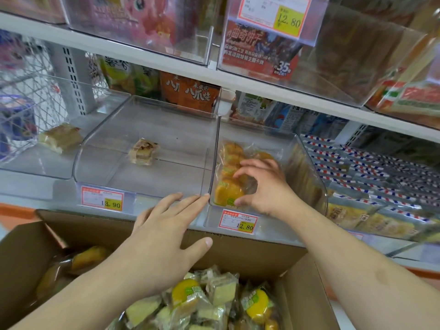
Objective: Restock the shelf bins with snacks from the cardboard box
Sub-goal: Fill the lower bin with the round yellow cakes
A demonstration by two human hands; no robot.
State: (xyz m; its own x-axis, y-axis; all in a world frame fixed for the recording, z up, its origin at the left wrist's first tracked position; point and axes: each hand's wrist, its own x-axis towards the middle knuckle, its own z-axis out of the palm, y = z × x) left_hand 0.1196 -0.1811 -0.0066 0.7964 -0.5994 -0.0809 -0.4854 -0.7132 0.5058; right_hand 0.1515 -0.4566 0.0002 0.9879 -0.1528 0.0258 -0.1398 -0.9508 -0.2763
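A brown cardboard box stands below the shelf, holding several wrapped round yellow cakes and square cake slices. My right hand reaches into the right clear bin and grips a wrapped orange-yellow cake lying among several others there. My left hand hovers flat with fingers spread over the box's far wall, fingertips at the front of the middle clear bin. That bin holds a single wrapped cake slice.
Another wrapped slice lies in the left bin. Price tags hang on the bin fronts. Striped packets fill the bins to the right. An upper shelf with clear bins overhangs, and a wire basket sits far left.
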